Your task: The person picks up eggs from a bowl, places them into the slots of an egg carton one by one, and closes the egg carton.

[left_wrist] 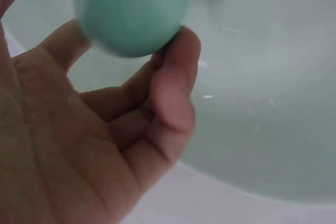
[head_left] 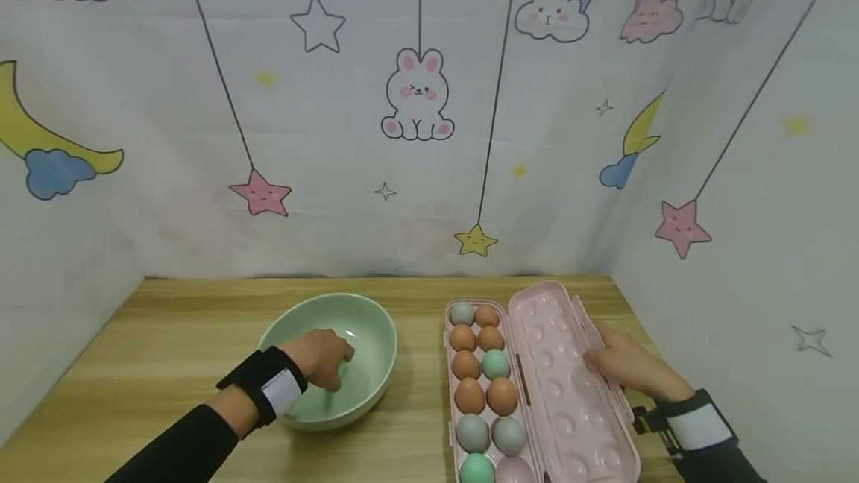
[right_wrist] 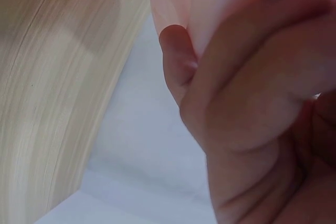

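My left hand (head_left: 322, 356) is over the pale green bowl (head_left: 376, 334), its fingers reaching down inside the rim. In the left wrist view it holds a mint green egg (left_wrist: 131, 11) at the fingertips; in the head view the hand hides most of that egg. To the right stands an open pink egg carton (head_left: 526, 423) with two columns of brown, grey-green and mint eggs. My right hand (head_left: 627, 360) grips the outer edge of the carton's folded-back lid (head_left: 553, 393). In the right wrist view its fingers curl against the pink plastic.
The bowl and carton stand side by side on a wood-grain table (head_left: 194, 334). A white cloth backdrop (head_left: 335, 125) printed with stars, a rabbit and a rainbow rises behind the table and along both sides. Some of the carton's near end lies outside the head view.
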Motion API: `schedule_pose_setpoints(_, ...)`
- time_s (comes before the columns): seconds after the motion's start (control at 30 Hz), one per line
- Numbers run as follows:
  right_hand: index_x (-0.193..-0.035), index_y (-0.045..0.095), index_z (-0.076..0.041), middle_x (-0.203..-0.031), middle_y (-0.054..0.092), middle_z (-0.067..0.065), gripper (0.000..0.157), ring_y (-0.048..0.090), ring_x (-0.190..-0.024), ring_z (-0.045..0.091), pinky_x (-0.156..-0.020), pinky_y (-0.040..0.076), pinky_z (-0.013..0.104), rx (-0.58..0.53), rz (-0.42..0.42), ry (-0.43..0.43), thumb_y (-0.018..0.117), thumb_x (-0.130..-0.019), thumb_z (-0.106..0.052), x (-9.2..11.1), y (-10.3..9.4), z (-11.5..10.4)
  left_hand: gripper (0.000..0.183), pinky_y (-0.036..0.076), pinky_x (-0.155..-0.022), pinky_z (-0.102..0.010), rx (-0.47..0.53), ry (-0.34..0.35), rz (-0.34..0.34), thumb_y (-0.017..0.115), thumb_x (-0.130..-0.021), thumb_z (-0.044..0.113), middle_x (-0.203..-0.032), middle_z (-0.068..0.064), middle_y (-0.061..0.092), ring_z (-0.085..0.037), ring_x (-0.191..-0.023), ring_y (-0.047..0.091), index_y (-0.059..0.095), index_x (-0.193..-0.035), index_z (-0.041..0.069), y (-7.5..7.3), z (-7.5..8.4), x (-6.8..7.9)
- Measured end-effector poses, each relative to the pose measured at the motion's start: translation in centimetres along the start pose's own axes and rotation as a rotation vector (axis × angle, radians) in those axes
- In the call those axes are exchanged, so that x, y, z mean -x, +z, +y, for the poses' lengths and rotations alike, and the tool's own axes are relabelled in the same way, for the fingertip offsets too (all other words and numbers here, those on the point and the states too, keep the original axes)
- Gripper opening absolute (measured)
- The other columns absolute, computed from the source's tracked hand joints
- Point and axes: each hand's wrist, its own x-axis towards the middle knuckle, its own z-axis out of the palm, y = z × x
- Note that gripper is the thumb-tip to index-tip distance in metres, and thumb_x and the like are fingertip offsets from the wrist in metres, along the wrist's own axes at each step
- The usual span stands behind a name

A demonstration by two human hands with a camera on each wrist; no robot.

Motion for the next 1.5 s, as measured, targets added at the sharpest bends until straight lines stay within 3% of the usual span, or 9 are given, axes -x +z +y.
schedule_pose_setpoints(0.17, -0.142, 0.027, 0.016, -0.130, 0.043, 0.040, 0.066, 0.061, -0.091, 0.034, -0.061, 0.053, 0.040, -0.015, 0.002, 0.000, 0.053, -0.086, -0.004, 0.1, 0.0, 0.0, 0.048, 0.043, -0.078, -0.044, 0.093, 0.061, 0.103, 0.061, -0.075, 0.007, -0.120, -0.024, 0.052, -0.031, -0.098, 0.054, 0.064, -0.123, 0.005, -1.3, 0.7, 0.6)
schedule_pose_setpoints(0.43, -0.142, 0.028, 0.017, -0.129, 0.044, 0.040, 0.065, 0.060, -0.093, 0.036, -0.063, 0.053, 0.041, -0.015, 0.004, -0.022, 0.053, -0.085, -0.004, 0.3, 0.0, -0.3, 0.051, 0.044, -0.074, -0.035, 0.118, 0.270, 0.275, 0.055, -0.081, 0.014, -0.116, -0.010, 0.055, -0.017, -0.087, 0.052, 0.058, -0.132, 0.008, -3.7, 4.4, 1.6)
schedule_pose_setpoints(0.57, -0.141, 0.029, 0.017, -0.128, 0.045, 0.040, 0.064, 0.060, -0.094, 0.036, -0.063, 0.053, 0.040, -0.025, 0.008, -0.041, 0.052, -0.086, -0.003, 0.3, -0.1, -0.3, 0.045, 0.044, -0.074, -0.032, 0.138, 0.362, 0.275, 0.055, -0.083, 0.014, -0.110, -0.006, 0.055, -0.016, -0.085, 0.051, 0.059, -0.127, 0.009, -4.1, 6.3, 1.6)
schedule_pose_setpoints(0.7, -0.141, 0.030, 0.016, -0.126, 0.048, 0.038, 0.062, 0.061, -0.090, 0.033, -0.061, 0.053, 0.039, -0.032, 0.010, -0.046, 0.052, -0.086, -0.003, 0.1, -0.1, -0.2, 0.042, 0.043, -0.070, -0.029, 0.194, 0.378, 0.203, 0.052, -0.086, 0.012, -0.103, -0.003, 0.050, -0.015, -0.079, 0.049, 0.061, -0.127, 0.013, -4.1, 8.0, 1.5)
schedule_pose_setpoints(0.83, -0.140, 0.031, 0.016, -0.125, 0.049, 0.037, 0.062, 0.061, -0.088, 0.031, -0.061, 0.053, 0.039, -0.022, 0.005, -0.033, 0.053, -0.086, -0.004, 0.1, -0.1, 0.0, 0.042, 0.041, -0.066, -0.026, 0.249, 0.383, 0.128, 0.048, -0.088, 0.013, -0.100, 0.000, 0.045, -0.013, -0.075, 0.048, 0.062, -0.128, 0.019, -3.8, 9.6, 0.9)
schedule_pose_setpoints(0.97, -0.140, 0.031, 0.017, -0.125, 0.048, 0.037, 0.062, 0.061, -0.090, 0.032, -0.062, 0.053, 0.039, -0.020, 0.006, -0.040, 0.053, -0.086, -0.004, 0.1, -0.1, 0.1, 0.032, 0.041, -0.075, -0.024, 0.227, 0.461, 0.142, 0.052, -0.088, 0.016, -0.107, -0.001, 0.046, -0.011, -0.085, 0.048, 0.063, -0.119, 0.020, -3.2, 11.4, -0.1)
schedule_pose_setpoints(1.07, -0.140, 0.031, 0.017, -0.126, 0.048, 0.037, 0.062, 0.061, -0.091, 0.032, -0.063, 0.053, 0.039, -0.024, 0.006, -0.040, 0.053, -0.086, -0.004, 0.0, -0.1, 0.1, 0.023, 0.041, -0.074, -0.020, 0.157, 0.542, 0.175, 0.058, -0.089, 0.018, -0.109, -0.003, 0.047, -0.009, -0.085, 0.048, 0.063, -0.111, 0.019, -2.5, 12.9, -0.8)
schedule_pose_setpoints(1.23, -0.139, 0.033, 0.017, -0.126, 0.049, 0.035, 0.061, 0.060, -0.095, 0.034, -0.067, 0.052, 0.040, -0.014, 0.007, -0.035, 0.054, -0.085, -0.004, 0.1, 0.0, 0.2, 0.030, 0.036, -0.059, -0.013, 0.024, 0.618, 0.182, 0.063, -0.084, 0.017, -0.098, 0.001, 0.042, -0.005, -0.073, 0.043, 0.063, -0.114, 0.017, -0.8, 15.4, -1.7)
schedule_pose_setpoints(1.5, -0.140, 0.031, 0.018, -0.129, 0.046, 0.038, 0.064, 0.059, -0.098, 0.036, -0.067, 0.052, 0.040, -0.013, 0.015, -0.054, 0.054, -0.084, -0.004, 0.2, -0.1, 0.2, 0.041, 0.038, -0.062, -0.013, -0.088, 0.650, 0.222, 0.072, -0.077, 0.017, -0.102, 0.010, 0.053, 0.000, -0.085, 0.047, 0.060, -0.117, 0.018, 1.3, 18.3, -3.1)
